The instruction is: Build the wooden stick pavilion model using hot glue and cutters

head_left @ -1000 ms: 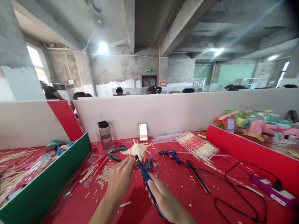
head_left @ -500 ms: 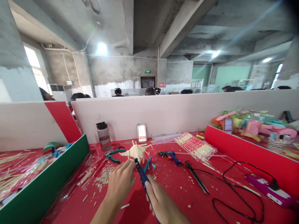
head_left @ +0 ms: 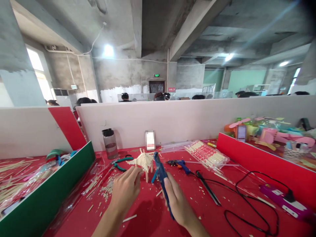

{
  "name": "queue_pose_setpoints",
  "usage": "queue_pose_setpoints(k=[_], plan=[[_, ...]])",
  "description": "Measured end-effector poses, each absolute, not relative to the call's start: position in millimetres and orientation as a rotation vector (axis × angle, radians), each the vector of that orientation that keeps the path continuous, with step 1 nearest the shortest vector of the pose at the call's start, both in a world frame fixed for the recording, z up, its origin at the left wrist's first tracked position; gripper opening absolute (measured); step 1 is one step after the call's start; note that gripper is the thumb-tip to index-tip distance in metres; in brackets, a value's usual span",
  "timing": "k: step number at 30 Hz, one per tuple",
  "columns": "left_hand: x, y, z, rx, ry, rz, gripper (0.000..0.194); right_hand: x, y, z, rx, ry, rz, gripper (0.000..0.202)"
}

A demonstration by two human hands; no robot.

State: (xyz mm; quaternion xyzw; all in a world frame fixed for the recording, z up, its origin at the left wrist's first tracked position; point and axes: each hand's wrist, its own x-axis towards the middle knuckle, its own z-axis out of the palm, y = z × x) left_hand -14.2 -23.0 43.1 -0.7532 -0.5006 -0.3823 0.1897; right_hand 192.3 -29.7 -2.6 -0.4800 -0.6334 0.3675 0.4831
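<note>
Wooden-stick model [head_left: 144, 160], pale and shaped like a small pavilion with a peaked roof and thin legs, stands upright on a red bench [head_left: 209, 219], just beyond the person's two bare hands. The left hand [head_left: 126, 185] is at the model's near left side, its fingers drawn close together; a short pale stick rises just above the fingertips, but whether they grip it or touch the model cannot be told. The right hand [head_left: 176, 197] is wrapped around a dark blue hand tool [head_left: 162, 176], whose head points up and away, to the right of the model. Between the tool and the model's legs lies a small bright blue object [head_left: 154, 176]. Left of the model are pliers with teal handles [head_left: 120, 164], and behind them a clear bottle with a black lid [head_left: 110, 144]. A phone [head_left: 150, 140] stands upright before a white partition [head_left: 182, 123]. On the right lie a blue glue gun [head_left: 181, 165], a packet of sticks [head_left: 207, 156], a long black tool [head_left: 208, 189] and a purple power strip [head_left: 283, 200] with a looping black cable [head_left: 247, 196]. Small wood offcuts [head_left: 106, 191] are scattered over the bench, most thickly left of the left hand. A green panel [head_left: 49, 194] edges the left side, a red panel [head_left: 264, 159] the right.
</note>
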Motion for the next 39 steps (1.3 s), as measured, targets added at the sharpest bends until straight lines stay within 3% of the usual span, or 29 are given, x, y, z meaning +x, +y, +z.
queue_pose_setpoints(k=[3, 7, 13, 20, 25, 39], plan=[[-13.4, -22.7, 43.0, -2.118, -1.388, -1.099, 0.022, 200.0, -27.2, 6.8, -1.226, -1.526, 0.987, 0.082], [-11.1, -22.4, 42.6, -2.091, -1.415, -1.106, 0.023, 194.0, -36.4, 14.4, -1.134, -1.710, 1.136, 0.065], [-12.3, -21.9, 43.9, -2.104, -1.391, -1.137, 0.024, 196.8, -36.0, 26.4, -1.102, -1.892, 0.744, 0.046], [-18.8, -15.9, 40.3, -2.136, -1.395, -1.156, 0.024, 242.3, -0.2, 11.8, -1.595, -1.983, 0.310, 0.057], [-22.3, -11.7, 34.5, -2.304, -1.308, -1.083, 0.022, 253.9, 11.8, -3.6, -1.962, -2.090, 0.102, 0.053], [-10.3, -8.7, 18.2, -2.638, -1.021, -0.772, 0.028, 234.8, 7.5, -1.6, -1.912, -2.065, 0.156, 0.057]])
